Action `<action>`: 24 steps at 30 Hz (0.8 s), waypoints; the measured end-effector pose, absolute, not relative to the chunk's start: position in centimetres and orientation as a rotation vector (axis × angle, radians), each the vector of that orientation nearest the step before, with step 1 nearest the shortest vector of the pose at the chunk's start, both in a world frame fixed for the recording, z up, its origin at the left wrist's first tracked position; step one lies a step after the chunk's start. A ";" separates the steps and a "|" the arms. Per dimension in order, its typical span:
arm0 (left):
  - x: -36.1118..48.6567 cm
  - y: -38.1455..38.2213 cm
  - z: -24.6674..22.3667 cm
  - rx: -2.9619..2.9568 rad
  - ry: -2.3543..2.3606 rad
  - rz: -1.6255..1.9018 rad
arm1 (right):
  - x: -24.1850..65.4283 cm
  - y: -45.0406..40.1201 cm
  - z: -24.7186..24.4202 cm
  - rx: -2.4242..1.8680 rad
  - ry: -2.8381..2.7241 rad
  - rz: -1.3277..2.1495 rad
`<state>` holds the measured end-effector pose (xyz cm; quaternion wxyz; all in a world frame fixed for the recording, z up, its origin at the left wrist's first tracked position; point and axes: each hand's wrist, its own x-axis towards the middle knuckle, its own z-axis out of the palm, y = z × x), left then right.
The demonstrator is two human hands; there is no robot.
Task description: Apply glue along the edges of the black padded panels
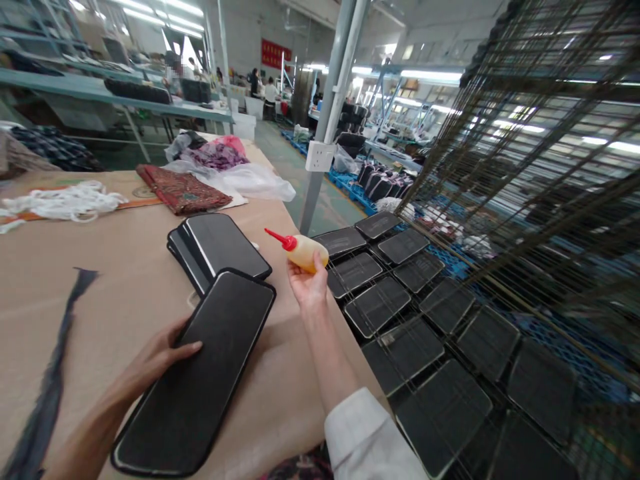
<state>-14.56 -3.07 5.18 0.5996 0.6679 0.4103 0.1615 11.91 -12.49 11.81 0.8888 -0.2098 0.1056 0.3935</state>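
My left hand [167, 357] grips the left edge of a long black panel [200, 380] with rounded corners, its thumb lying on the top face and its fingers hidden beneath. The panel is tilted, and its far end overlaps a small stack of similar black panels [225, 243] on the table. In my right hand [309, 283] is a squeeze bottle [306, 252] of yellowish liquid, with a red cap and a long red nozzle that points left. The bottle is held above the table's right edge, apart from the panel.
Many black panels [377, 307] lie on a wire rack [500, 267] to the right. On the brown-covered table [125, 287] are white cord [75, 200], folded patterned cloth [185, 190], plastic wrap [255, 180] and a dark fabric strip [60, 353]. A post with a socket [320, 157] stands beyond.
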 end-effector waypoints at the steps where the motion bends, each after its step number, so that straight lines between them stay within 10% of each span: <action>1: -14.4 -3.3 5.1 1.535 0.931 0.377 | 11.7 -12.4 12.0 -0.439 0.217 0.816; 24: -6.8 4.7 7.2 0.019 0.774 1.118 | 4.4 -18.9 13.1 -0.463 0.197 0.501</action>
